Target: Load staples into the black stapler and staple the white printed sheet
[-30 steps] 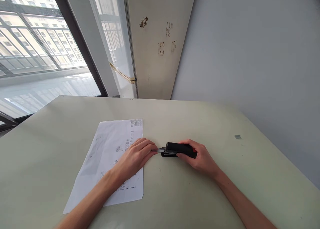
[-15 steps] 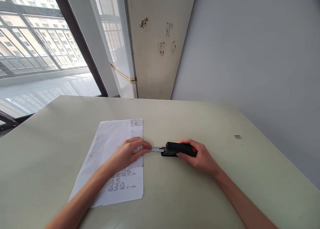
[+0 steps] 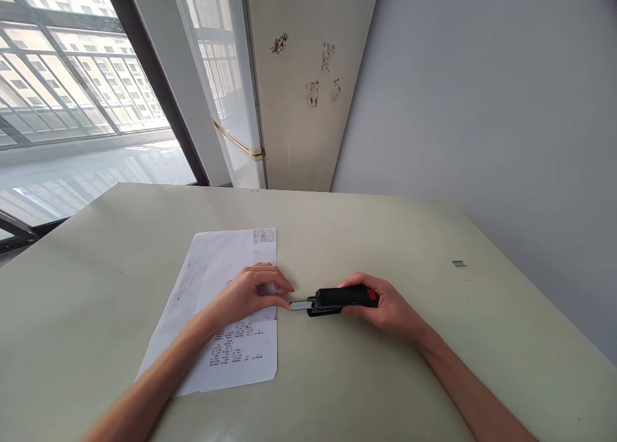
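Note:
A black stapler (image 3: pixel 337 298) with a red button at its right end lies on the pale green table (image 3: pixel 376 371). My right hand (image 3: pixel 385 304) grips its right end. A metal staple tray (image 3: pixel 301 305) sticks out of its left end. My left hand (image 3: pixel 255 293) pinches the tip of that tray, fingers closed, resting over the right edge of a printed white sheet of paper (image 3: pixel 216 313).
A small strip of staples (image 3: pixel 459 263) lies on the table at the right, near the grey wall. A window and a stained pillar stand behind the table's far edge.
My left hand has drawn back to the left, and the metal tray now sticks further out of the stapler. The stapler has shifted slightly toward me.

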### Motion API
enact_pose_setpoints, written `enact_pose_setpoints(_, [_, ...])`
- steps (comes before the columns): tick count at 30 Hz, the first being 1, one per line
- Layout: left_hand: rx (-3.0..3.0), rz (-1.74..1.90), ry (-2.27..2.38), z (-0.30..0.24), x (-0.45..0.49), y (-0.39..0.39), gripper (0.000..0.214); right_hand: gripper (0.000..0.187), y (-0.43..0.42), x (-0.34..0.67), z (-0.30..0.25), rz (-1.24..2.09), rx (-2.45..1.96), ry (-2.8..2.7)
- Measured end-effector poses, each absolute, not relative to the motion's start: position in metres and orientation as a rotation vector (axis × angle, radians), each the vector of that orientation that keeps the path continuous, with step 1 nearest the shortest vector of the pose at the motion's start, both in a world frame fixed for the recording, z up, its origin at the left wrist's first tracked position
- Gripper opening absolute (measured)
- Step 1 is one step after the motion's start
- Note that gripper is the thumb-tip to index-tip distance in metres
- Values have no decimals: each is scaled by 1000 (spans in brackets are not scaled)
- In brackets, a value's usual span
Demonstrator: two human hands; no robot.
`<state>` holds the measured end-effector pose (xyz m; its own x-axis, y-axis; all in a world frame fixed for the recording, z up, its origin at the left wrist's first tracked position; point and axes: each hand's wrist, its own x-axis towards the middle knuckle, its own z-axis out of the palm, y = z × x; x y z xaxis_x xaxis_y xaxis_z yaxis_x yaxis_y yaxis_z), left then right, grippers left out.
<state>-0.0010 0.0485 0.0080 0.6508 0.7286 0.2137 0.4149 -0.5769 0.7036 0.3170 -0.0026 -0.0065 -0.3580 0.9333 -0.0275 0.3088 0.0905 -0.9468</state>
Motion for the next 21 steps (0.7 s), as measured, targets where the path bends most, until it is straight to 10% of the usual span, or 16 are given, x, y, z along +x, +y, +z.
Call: enact_pose_setpoints(21, [2424, 643, 794, 1, 21, 30, 37, 24, -18, 296, -2, 1342, -1169, -1743])
